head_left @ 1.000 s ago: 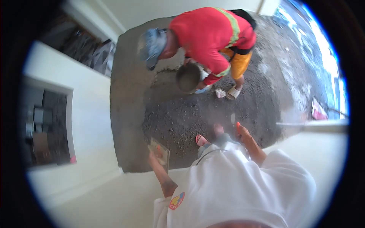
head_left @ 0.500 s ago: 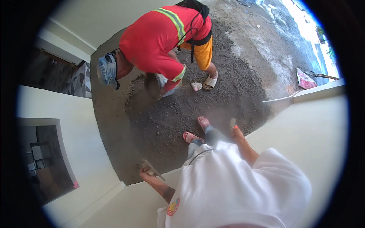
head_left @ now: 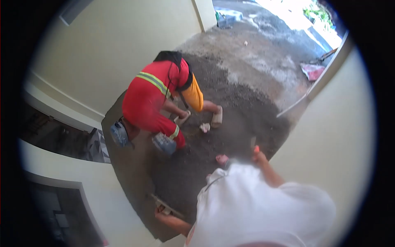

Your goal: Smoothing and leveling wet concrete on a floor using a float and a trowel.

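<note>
At the lower middle my left hand (head_left: pixel 161 212) is wrapped round the grip of a flat float (head_left: pixel 168 204), held out over the dark gritty screed (head_left: pixel 251 113). My right hand (head_left: pixel 259 159), off to the right, is closed on an orange-handled trowel (head_left: pixel 256 149), its pale blade raised and blurred. Between and beyond them a co-worker (head_left: pixel 142 94) in red top, yellow shorts and sandals bends low, an arm down at a pale bucket (head_left: pixel 163 143) tilted at the screed. A small crumpled pale item (head_left: pixel 205 127) lies by the co-worker's feet. My pink sandal (head_left: pixel 222 160) shows below.
Cream walls (head_left: pixel 333 123) border both sides, with a doorway (head_left: pixel 57 127) at left. A red-white sack (head_left: pixel 312 71) and long tools (head_left: pixel 328 54) rest by the right edge. Light-blue items (head_left: pixel 228 17) lie at the far end, beside a bright opening.
My view has swung up toward the far end. The co-worker has bent lower and the bucket is tipped further over. Both my hands still hold their tools.
</note>
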